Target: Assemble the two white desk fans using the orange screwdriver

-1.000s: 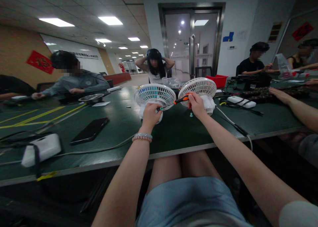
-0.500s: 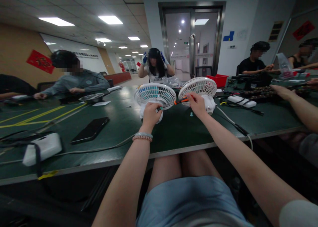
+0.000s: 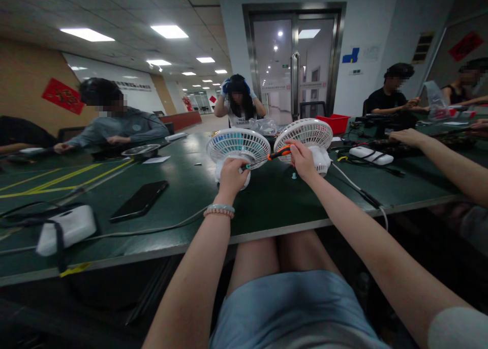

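Note:
My right hand [image 3: 303, 159] is closed round the orange-and-black handle of a screwdriver [image 3: 281, 152], whose thin shaft points left. At the shaft's tip, my left hand [image 3: 233, 174] pinches a small teal piece [image 3: 247, 166]; its exact kind is too small to tell. Behind my left hand stands a white fan [image 3: 238, 140] with a round grille, its base partly hidden by the fingers. A second white fan [image 3: 304, 133] stands behind my right hand. On the table between them is a little pale-teal part [image 3: 294, 176].
A black phone [image 3: 139, 201] and a white power adapter [image 3: 67, 229] with cables lie on the green table [image 3: 183, 186] to the left. To the right are a white block wrapped in cord [image 3: 371, 155] and a neighbour's arm [image 3: 438, 153]. A red bin [image 3: 335, 123] stands behind.
My right hand has turned slightly on the screwdriver handle. My left hand stays where it was. The neighbour's hand on the right moved left, and the person opposite shifted their gloved hands at their head.

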The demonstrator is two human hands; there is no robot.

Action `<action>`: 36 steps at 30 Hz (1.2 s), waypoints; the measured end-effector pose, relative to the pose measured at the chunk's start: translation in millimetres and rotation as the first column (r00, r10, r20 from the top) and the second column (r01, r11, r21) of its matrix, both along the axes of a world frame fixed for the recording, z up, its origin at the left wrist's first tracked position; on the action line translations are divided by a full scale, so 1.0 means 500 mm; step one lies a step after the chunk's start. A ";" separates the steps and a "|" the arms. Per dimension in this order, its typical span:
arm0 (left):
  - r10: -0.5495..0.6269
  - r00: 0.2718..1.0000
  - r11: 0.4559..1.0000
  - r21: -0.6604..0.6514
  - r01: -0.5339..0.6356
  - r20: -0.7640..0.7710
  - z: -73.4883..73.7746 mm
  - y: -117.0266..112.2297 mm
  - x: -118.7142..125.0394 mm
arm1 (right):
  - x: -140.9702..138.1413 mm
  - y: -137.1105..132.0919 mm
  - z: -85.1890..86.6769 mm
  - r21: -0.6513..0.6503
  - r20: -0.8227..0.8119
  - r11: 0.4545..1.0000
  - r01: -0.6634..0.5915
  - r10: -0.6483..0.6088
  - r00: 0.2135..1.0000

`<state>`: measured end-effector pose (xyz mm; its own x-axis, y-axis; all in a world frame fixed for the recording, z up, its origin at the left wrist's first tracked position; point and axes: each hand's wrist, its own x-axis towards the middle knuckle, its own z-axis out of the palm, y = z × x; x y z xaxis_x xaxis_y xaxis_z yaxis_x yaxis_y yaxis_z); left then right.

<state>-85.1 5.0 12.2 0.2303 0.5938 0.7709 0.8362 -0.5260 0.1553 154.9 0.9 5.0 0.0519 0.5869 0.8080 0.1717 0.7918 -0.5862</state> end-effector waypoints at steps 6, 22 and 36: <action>0.000 1.000 1.000 0.016 0.000 -0.005 0.001 -0.001 0.001 | -0.004 -0.016 0.011 0.010 -0.011 0.990 0.141 -0.141 0.990; 0.016 1.000 1.000 -0.019 -0.016 -0.008 0.005 -0.005 0.002 | -0.001 -0.005 0.000 -0.065 -0.113 0.996 -0.066 0.058 0.992; 0.005 1.000 1.000 -0.009 -0.005 0.004 0.003 -0.003 0.002 | -0.001 -0.012 0.010 -0.043 -0.050 0.995 0.090 -0.092 0.994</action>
<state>-84.0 3.3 13.7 0.2245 0.6015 0.7667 0.8382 -0.5204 0.1629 154.4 -5.3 10.2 0.1478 0.6102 0.7783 0.2107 0.7495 -0.6276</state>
